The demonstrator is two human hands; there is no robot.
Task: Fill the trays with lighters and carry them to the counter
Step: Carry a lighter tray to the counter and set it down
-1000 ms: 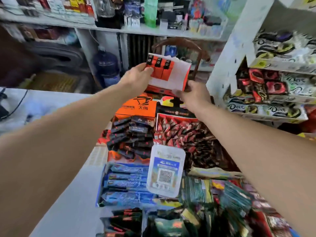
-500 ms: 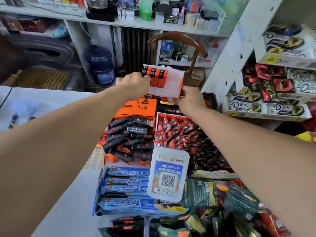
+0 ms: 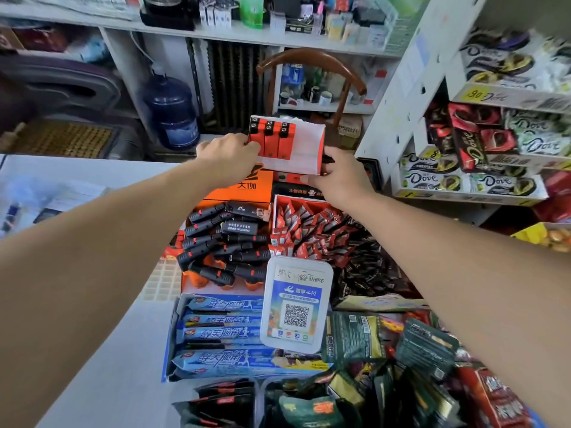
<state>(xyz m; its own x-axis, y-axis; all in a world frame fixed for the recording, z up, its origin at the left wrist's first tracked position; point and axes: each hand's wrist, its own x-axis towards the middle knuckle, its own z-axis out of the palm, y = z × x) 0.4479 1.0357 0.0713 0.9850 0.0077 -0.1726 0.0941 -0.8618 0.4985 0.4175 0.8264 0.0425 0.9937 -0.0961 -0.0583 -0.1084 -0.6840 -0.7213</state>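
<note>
Lowered slightly, tray (image 3: 304, 149) with 3 orange lighters (image 3: 272, 140) sits gripped by both hands' fingers (image 3: 251, 146).

Both arms stretched out straight ahead, bare to the elbow. Left hand (image 3: 230, 156) knuckles up, fingers curled and pinching at its far edge. Right hand (image 3: 341, 174) lower and just beside it, fingers bent in a grip, thumb tucked under.
</note>
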